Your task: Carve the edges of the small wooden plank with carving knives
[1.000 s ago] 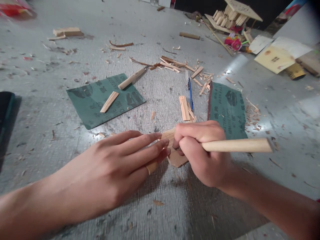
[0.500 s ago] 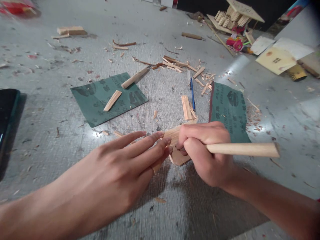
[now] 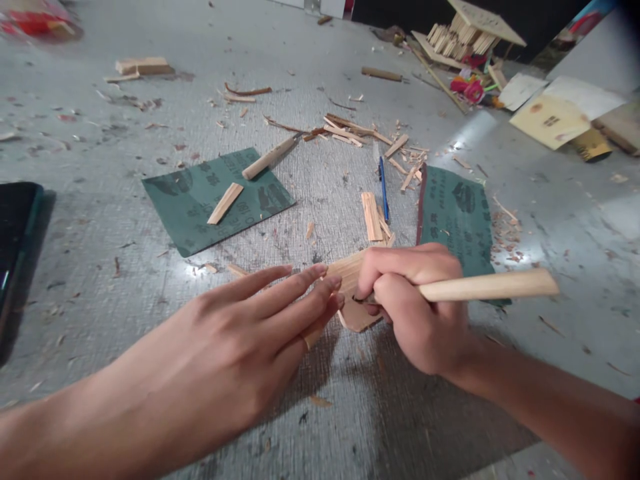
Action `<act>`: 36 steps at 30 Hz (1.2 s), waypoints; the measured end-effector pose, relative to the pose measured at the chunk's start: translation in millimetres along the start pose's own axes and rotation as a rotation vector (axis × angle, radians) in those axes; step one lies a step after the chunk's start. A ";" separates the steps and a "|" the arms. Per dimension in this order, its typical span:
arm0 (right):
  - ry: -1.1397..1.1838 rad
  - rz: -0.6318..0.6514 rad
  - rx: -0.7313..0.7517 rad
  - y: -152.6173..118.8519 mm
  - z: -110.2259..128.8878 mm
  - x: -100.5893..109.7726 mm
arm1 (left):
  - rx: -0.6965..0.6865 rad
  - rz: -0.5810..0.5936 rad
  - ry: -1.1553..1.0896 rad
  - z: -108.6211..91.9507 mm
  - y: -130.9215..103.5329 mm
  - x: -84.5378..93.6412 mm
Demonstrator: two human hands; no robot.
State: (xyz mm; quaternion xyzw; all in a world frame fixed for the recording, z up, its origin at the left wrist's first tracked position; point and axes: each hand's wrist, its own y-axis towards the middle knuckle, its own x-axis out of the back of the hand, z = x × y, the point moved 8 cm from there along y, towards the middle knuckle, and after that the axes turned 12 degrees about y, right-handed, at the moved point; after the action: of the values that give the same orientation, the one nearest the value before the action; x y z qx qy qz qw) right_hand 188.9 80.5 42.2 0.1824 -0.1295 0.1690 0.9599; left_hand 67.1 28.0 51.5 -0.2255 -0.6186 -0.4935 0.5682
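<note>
My right hand [image 3: 420, 307] is closed around the pale wooden handle of a carving tool [image 3: 493, 285]. The handle sticks out to the right; the small dark tip meets the face of a flat piece of wood [image 3: 354, 317] with cut corners. Fingers stretched out, my left hand [image 3: 250, 327] lies with its fingertips against the left edge of that piece. A ring shows on one of its fingers. The right hand covers part of the wood and most of the tool's blade.
Green sandpaper sheets [image 3: 200, 200] [image 3: 457, 213] lie beyond the hands, one bearing another wooden-handled tool [image 3: 270, 158] and a wood strip [image 3: 225, 203]. Nearby are a blue pen [image 3: 383, 190], shavings [image 3: 345, 130] and a phone [image 3: 17, 253]. A small stick house model [image 3: 465, 37] stands far right.
The carving tool's handle end has tipped slightly away from me, turning a little in the right hand. The left hand and the wood piece stay practically in place.
</note>
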 end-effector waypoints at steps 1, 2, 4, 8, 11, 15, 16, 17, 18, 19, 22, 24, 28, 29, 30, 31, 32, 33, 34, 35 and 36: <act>0.031 -0.016 -0.011 -0.2 -1.2 1.3 | 0.000 -0.008 0.000 -0.1 0.0 0.0; 0.054 -0.028 -0.025 -0.2 -2.7 2.2 | -0.001 -0.011 -0.001 -0.2 -0.6 -0.7; 0.064 -0.038 -0.040 0.3 -4.7 2.9 | 0.003 -0.021 -0.006 -0.2 -3.4 -2.3; 0.043 -0.036 -0.018 2.3 -3.3 2.4 | 0.017 -0.038 -0.029 0.1 -10.0 -5.2; 0.050 -0.021 -0.033 3.1 -3.3 0.8 | 0.012 -0.037 -0.027 -0.4 -11.7 -6.3; 0.067 -0.010 -0.017 3.5 -0.7 -0.3 | 0.010 -0.036 -0.012 0.2 -9.4 -4.3; 0.064 -0.009 -0.011 3.6 -0.3 -0.4 | 0.010 -0.032 -0.013 0.5 -8.3 -3.7; 0.060 -0.010 -0.009 3.8 -0.3 -0.3 | 0.010 -0.026 -0.015 0.9 -7.1 -3.3; 0.053 -0.010 -0.009 4.0 -0.6 -0.2 | 0.007 -0.023 -0.017 0.9 -6.0 -2.6; 0.044 -0.010 -0.010 4.1 -1.0 -0.1 | 0.004 -0.019 -0.019 0.8 -5.1 -2.1; 0.023 -0.006 -0.009 4.4 -1.7 -0.2 | 0.003 -0.009 -0.018 0.6 -4.4 -1.2; 0.011 -0.007 -0.006 4.7 -1.5 -0.3 | 0.003 -0.004 -0.015 0.1 -5.9 -1.7; 0.012 -0.006 -0.004 5.5 -0.4 -1.0 | 0.003 -0.018 -0.010 -0.5 -10.0 -4.4; 0.011 -0.007 -0.002 5.7 -0.2 -1.0 | 0.002 -0.022 -0.010 -0.7 -10.6 -5.2; 0.006 -0.009 -0.002 5.9 -0.1 -0.9 | -0.002 -0.023 -0.007 -0.9 -11.1 -6.1; 0.002 -0.010 0.000 6.0 -0.2 -0.9 | -0.005 -0.022 -0.003 -1.2 -11.3 -6.8; 0.000 -0.012 0.000 6.1 -0.5 -0.7 | -0.005 -0.022 0.002 -1.0 -11.2 -7.1; 0.001 -0.013 0.001 6.1 -0.7 -0.7 | -0.002 -0.026 0.007 -0.7 -11.0 -6.8; 0.000 -0.013 0.003 6.1 -0.8 -0.7 | -0.001 -0.018 0.008 -0.6 -10.4 -7.0; -0.003 -0.010 0.003 6.0 -1.0 -0.9 | 0.001 -0.021 0.007 -0.3 -9.8 -6.2; -0.007 -0.011 0.003 5.9 -1.3 -0.9 | 0.004 -0.025 0.002 0.0 -9.0 -5.1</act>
State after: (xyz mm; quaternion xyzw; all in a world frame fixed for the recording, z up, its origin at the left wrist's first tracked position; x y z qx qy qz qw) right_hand 186.1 85.9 42.6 0.1849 -0.1315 0.1633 0.9601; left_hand 60.8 25.8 43.5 -0.2162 -0.6217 -0.4996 0.5632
